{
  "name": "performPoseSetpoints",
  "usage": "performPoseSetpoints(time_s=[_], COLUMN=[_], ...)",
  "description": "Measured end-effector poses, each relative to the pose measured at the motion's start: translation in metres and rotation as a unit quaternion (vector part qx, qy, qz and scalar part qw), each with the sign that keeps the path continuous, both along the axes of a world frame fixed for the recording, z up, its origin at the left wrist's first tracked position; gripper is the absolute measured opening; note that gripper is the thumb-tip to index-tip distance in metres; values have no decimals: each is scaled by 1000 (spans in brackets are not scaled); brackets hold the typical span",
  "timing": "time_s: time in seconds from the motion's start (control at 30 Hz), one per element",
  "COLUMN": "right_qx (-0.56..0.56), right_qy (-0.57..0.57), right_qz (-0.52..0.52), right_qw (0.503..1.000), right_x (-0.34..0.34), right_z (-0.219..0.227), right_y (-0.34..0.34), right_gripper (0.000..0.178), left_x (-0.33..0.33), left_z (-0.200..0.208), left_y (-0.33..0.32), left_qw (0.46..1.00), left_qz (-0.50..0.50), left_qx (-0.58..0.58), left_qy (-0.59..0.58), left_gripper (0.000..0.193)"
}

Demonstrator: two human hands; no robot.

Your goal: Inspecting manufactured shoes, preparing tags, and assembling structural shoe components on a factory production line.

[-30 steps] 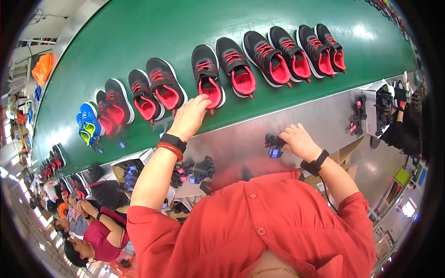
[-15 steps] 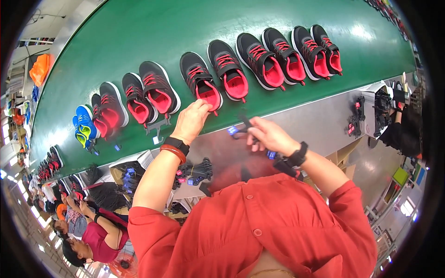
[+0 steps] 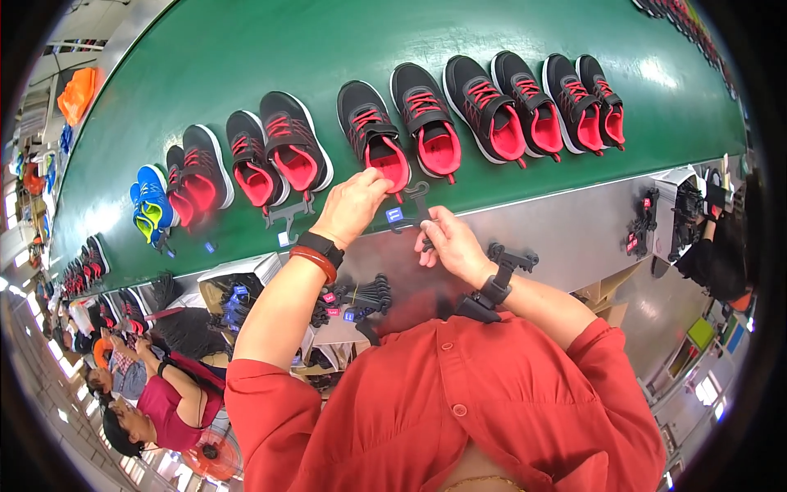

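Note:
My left hand (image 3: pixel 354 207) pinches the heel of a black sneaker (image 3: pixel 366 111) with a pink lining and red laces, which lies on the green belt with its toe pointing away. Its matching sneaker (image 3: pixel 420 107) stands just to the right. In my right hand (image 3: pixel 453 243), closed fingers grip a black plastic shoe hanger (image 3: pixel 420 201). The hanger's hook points up near the sneaker's heel, and a blue tag (image 3: pixel 394 215) shows at its left arm. Another hanger (image 3: pixel 287 216) sits at the heels of a pair farther left.
More black-and-pink sneakers (image 3: pixel 484 107) line the green belt (image 3: pixel 246 49) both ways, with a blue pair (image 3: pixel 151 203) at left. Bundles of black hangers (image 3: pixel 365 297) lie by the metal ledge (image 3: pixel 541 215). A co-worker (image 3: pixel 176 406) is at lower left.
The hanger in my right hand has come up to the sneaker's heel, hook upward. The sneakers and my left hand appear a little farther right in view.

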State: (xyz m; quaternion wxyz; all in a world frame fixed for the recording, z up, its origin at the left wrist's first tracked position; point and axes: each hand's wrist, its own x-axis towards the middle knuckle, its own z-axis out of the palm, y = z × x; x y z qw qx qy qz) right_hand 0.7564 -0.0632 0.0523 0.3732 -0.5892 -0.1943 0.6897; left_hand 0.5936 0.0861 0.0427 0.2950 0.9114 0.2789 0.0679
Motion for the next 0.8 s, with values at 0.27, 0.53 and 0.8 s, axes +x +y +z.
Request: performPoseSetpoints(time_s=[0.27, 0.53, 0.8], right_qx=[-12, 10, 361], right_qy=[10, 2, -436], right_qz=[122, 262, 297], right_qw=[992, 965, 769], right_x=[-10, 44, 83], right_z=[4, 5, 34], right_y=[12, 37, 78], right_gripper=[20, 25, 30], left_x=[-5, 6, -4], left_z=[2, 9, 22], left_y=[7, -12, -26], left_qw=[999, 994, 993], left_qz=[-6, -99, -5], left_qx=[23, 43, -10], left_qy=[22, 6, 121], left_gripper=[20, 53, 59])
